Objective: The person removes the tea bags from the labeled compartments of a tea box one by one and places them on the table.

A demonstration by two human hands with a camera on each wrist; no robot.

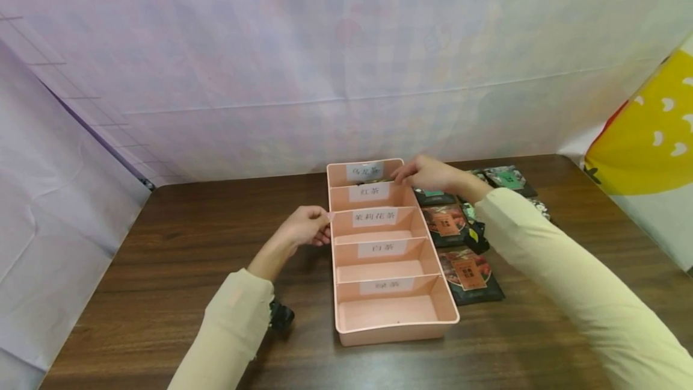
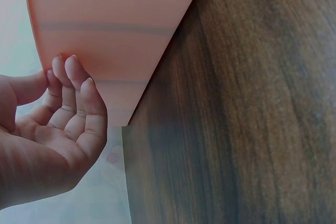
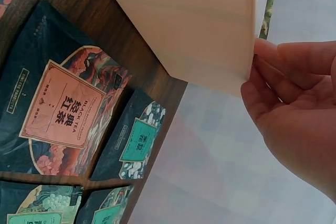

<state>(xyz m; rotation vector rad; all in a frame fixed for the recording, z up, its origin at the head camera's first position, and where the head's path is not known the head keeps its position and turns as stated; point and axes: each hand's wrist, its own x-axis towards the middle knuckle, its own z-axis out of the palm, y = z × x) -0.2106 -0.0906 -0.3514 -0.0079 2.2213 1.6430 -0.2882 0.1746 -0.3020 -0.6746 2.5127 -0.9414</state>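
Note:
A pink divided storage box (image 1: 397,334) with labelled compartments stands on the table. My left hand (image 1: 308,225) is at its left side, thumb and index finger pinching the rim near the middle; the other fingers are curled beside the outer wall (image 2: 105,3). My right hand (image 1: 428,172) holds the right rim near the far end, fingertips on both sides of the wall (image 3: 194,19). A dark patterned packet (image 3: 268,11) shows in the farthest compartment, mostly hidden by the box wall.
Right of the box lie several dark tea packets, among them a red-labelled black tea packet (image 1: 470,275), another red-labelled one (image 1: 445,223) and a green-labelled one (image 1: 509,179). My right forearm covers some. A hanging cloth (image 1: 243,77) stands behind the wooden table (image 1: 178,245).

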